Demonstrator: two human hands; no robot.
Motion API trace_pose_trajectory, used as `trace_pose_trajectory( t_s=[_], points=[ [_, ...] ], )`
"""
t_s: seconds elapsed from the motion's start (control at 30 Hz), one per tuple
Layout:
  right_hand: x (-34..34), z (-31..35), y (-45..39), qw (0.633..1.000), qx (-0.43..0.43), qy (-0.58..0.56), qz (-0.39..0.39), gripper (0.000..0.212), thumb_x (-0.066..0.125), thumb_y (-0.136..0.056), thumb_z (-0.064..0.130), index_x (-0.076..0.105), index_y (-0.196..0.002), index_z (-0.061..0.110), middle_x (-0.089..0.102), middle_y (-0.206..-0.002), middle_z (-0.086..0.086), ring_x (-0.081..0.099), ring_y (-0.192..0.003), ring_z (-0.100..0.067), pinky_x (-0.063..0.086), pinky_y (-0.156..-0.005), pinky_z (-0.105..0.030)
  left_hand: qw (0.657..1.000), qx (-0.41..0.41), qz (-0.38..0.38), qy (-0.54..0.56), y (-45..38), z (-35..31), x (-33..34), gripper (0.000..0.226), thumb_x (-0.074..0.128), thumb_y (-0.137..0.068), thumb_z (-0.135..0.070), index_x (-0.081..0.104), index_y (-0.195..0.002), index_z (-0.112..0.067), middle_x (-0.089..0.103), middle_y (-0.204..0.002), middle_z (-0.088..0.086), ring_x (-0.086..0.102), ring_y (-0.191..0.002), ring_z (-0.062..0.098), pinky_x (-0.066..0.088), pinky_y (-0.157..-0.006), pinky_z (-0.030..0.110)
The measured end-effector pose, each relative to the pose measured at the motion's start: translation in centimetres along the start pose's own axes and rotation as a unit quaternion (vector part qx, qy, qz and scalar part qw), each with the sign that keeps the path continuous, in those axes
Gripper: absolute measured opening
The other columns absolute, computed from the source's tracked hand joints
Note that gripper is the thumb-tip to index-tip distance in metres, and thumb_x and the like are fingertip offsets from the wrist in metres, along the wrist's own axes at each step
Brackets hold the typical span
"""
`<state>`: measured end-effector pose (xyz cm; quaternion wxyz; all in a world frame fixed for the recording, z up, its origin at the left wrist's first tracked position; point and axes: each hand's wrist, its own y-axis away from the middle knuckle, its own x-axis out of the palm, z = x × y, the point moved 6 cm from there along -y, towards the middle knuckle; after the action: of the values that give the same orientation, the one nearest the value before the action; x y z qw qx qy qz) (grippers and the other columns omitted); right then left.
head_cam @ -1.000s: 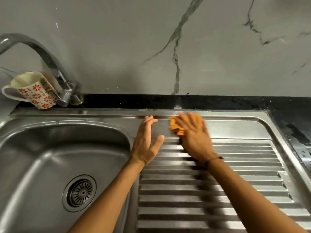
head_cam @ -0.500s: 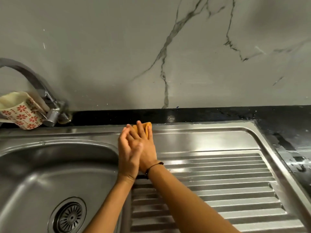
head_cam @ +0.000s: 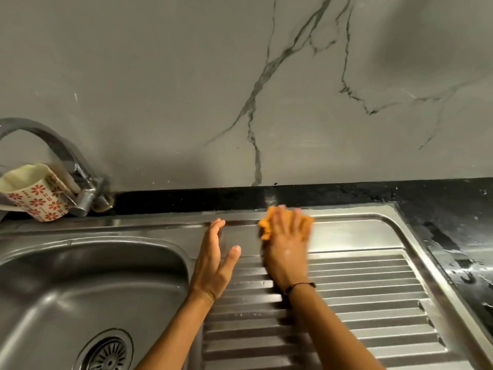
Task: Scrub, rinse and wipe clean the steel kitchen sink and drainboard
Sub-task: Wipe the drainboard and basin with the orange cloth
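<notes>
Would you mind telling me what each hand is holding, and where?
The right hand presses flat on top of the orange cloth, on the drainboard. The left hand holds nothing.

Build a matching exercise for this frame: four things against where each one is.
1. orange cleaning cloth
2. flower-patterned ceramic mug
3. round slotted steel drain
4. open left hand

a. in the basin floor
b. under the right hand at the drainboard's back edge
c. beside the tap base
d. between basin and ribs

Pairs: 1-b, 2-c, 3-a, 4-d
</notes>
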<state>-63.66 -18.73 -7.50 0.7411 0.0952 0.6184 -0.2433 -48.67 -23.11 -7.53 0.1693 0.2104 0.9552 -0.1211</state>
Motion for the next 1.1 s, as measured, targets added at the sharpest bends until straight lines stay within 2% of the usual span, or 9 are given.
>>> trace_pose_trajectory(
  t_s=[0.1,0.27,0.37,0.6,0.7,0.83,0.9,1.0,1.1],
  points=[
    [0.9,7.1,2.0,0.982,-0.188,0.023,0.023,0.070,0.071,-0.071,0.045,0.048,-0.134,0.023,0.053,-0.133,-0.001,0.042,-0.131,-0.033,0.032,-0.104,-0.059,0.998,0.026,-0.008,-0.062,-0.1,-0.2,-0.1,0.074,0.036,-0.072,-0.063,0.026,-0.135,-0.025,0.029,-0.147,0.002,0.028,-0.130,0.007,0.021,-0.099,0.005],
    [0.9,4.9,1.6,0.965,-0.254,0.045,0.048,0.065,0.060,-0.076,0.055,0.049,-0.134,0.028,0.053,-0.135,0.006,0.043,-0.131,-0.023,0.034,-0.105,-0.051,0.977,0.085,-0.013,-0.195,0.3,-1.4,1.6,0.089,0.015,-0.083,-0.075,0.044,-0.134,-0.007,0.036,-0.145,0.013,0.023,-0.135,0.010,0.019,-0.111,0.024],
    [-0.5,-3.0,1.0,0.981,-0.181,0.025,0.069,0.055,0.040,-0.083,0.046,0.048,-0.134,0.028,0.048,-0.140,0.006,0.040,-0.133,-0.023,0.037,-0.103,-0.055,0.964,0.113,0.044,-0.235,0.8,-3.2,4.8,0.091,0.006,-0.084,-0.073,0.040,-0.137,-0.008,0.035,-0.146,0.011,0.011,-0.139,0.007,-0.002,-0.114,0.019],
    [-5.1,-20.4,1.3,0.995,0.049,0.067,0.060,0.060,0.010,-0.091,0.032,0.005,-0.150,0.021,0.003,-0.158,-0.002,-0.004,-0.145,-0.023,-0.002,-0.118,-0.046,0.951,0.116,0.116,-0.262,3.5,-5.2,10.4,0.103,-0.010,-0.074,-0.078,0.032,-0.142,-0.012,0.024,-0.152,0.004,0.002,-0.140,0.006,-0.015,-0.109,0.013],
    [-4.8,-17.5,1.3,0.994,0.092,0.043,0.045,0.067,0.010,-0.085,0.039,0.020,-0.149,0.018,0.015,-0.156,-0.005,0.005,-0.144,-0.033,-0.006,-0.113,-0.051,0.972,0.090,0.063,-0.207,3.3,-5.5,10.4,0.103,-0.001,-0.073,-0.082,0.033,-0.140,-0.012,0.027,-0.150,0.005,0.008,-0.138,0.005,-0.004,-0.110,0.012],
    [-2.5,-7.2,2.5,0.996,-0.069,0.061,0.018,0.057,0.035,-0.082,0.043,0.056,-0.128,0.018,0.055,-0.133,-0.007,0.042,-0.129,-0.037,0.015,-0.107,-0.053,0.992,0.009,-0.030,-0.120,2.7,-5.1,8.7,0.110,0.004,-0.065,-0.089,0.035,-0.139,-0.014,0.033,-0.147,0.006,0.020,-0.129,0.002,0.014,-0.105,0.016],
    [-1.9,-2.3,3.6,0.987,-0.147,0.034,0.057,0.057,0.034,-0.084,0.048,0.053,-0.132,0.024,0.054,-0.135,0.000,0.037,-0.133,-0.033,0.020,-0.108,-0.056,0.994,0.034,-0.045,-0.096,2.7,-5.4,8.7,0.095,0.013,-0.074,-0.083,0.039,-0.135,-0.014,0.040,-0.142,0.011,0.032,-0.125,0.009,0.024,-0.105,0.024],
    [-2.1,-0.8,4.2,0.971,-0.218,-0.016,0.100,0.056,0.037,-0.093,0.045,0.029,-0.145,0.027,0.030,-0.151,0.005,0.007,-0.144,-0.026,0.003,-0.116,-0.051,0.993,0.024,-0.063,-0.093,3.0,-5.5,8.2,0.081,0.020,-0.077,-0.073,0.043,-0.130,-0.015,0.047,-0.135,0.011,0.040,-0.117,0.010,0.032,-0.099,0.025],
    [-3.1,-6.9,5.1,0.977,-0.189,0.030,0.095,0.051,0.037,-0.083,0.042,0.050,-0.131,0.029,0.051,-0.136,0.008,0.042,-0.132,-0.025,0.030,-0.110,-0.047,0.989,0.030,-0.019,-0.143,3.4,-5.5,8.8,0.101,0.014,-0.070,-0.082,0.042,-0.134,-0.008,0.042,-0.141,0.010,0.032,-0.129,0.010,0.019,-0.103,0.017]
  ],
)
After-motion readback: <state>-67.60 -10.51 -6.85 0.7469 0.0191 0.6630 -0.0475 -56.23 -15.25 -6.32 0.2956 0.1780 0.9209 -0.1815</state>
